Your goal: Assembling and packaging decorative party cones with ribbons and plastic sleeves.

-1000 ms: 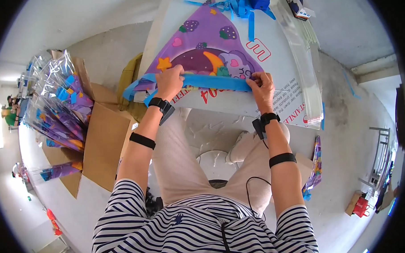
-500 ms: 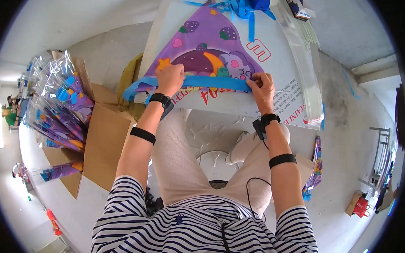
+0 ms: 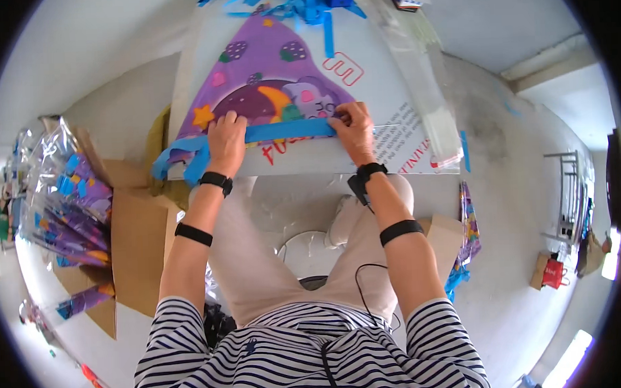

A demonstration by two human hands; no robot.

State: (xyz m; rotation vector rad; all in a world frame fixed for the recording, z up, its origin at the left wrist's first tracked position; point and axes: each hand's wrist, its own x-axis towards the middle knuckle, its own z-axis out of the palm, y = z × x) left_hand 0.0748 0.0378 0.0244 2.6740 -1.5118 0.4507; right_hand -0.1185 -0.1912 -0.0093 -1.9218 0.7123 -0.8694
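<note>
Blue fringe strip [image 3: 288,131] lies stretched along the purple cone hat's [image 3: 266,93] lower edge, left hand [image 3: 226,142] and right hand [image 3: 353,129] both pinching it flat. If either grip slackens, I'd say it wrinkles or sits crooked.

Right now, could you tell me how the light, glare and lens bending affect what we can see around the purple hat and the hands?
Head view: even, soft light on the purple cone hat and both hands, left hand and right hand, all sharp; fisheye bends the white board's edge; glare on the cellophane packs at left; bright light patches blow out at the rim.
</note>
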